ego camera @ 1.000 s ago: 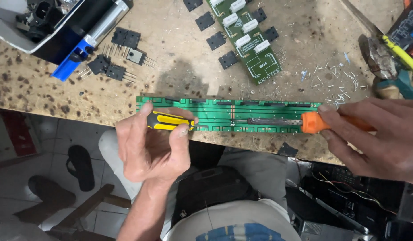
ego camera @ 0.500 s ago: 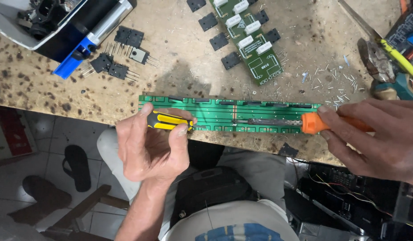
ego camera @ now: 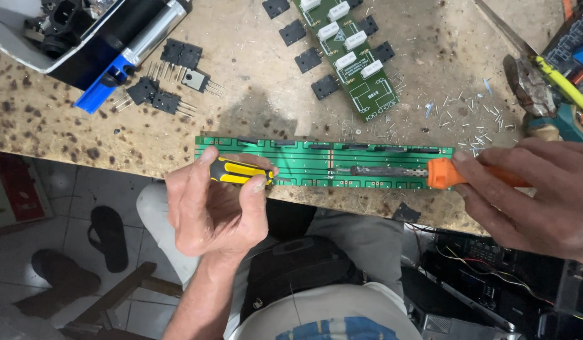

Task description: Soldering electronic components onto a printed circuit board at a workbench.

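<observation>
Scorched workbench (ego camera: 254,82), near edge: long green circuit board (ego camera: 304,165). Left hand (ego camera: 213,211) grips a yellow-black tool handle (ego camera: 238,171); right hand (ego camera: 537,195) clasps an orange-handled soldering iron (ego camera: 424,172) upon it.

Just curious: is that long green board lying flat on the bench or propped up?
Flat. The long green board rests on the workbench near its front edge, both hands' tools laid across it.

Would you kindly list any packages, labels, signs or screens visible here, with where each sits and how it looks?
Red flat package or box: on the floor at far left, below the bench edge, with pale markings too blurred to make out.
White marking: on the small green circuit board at top centre, tiny.
No screens or signs show.
</observation>
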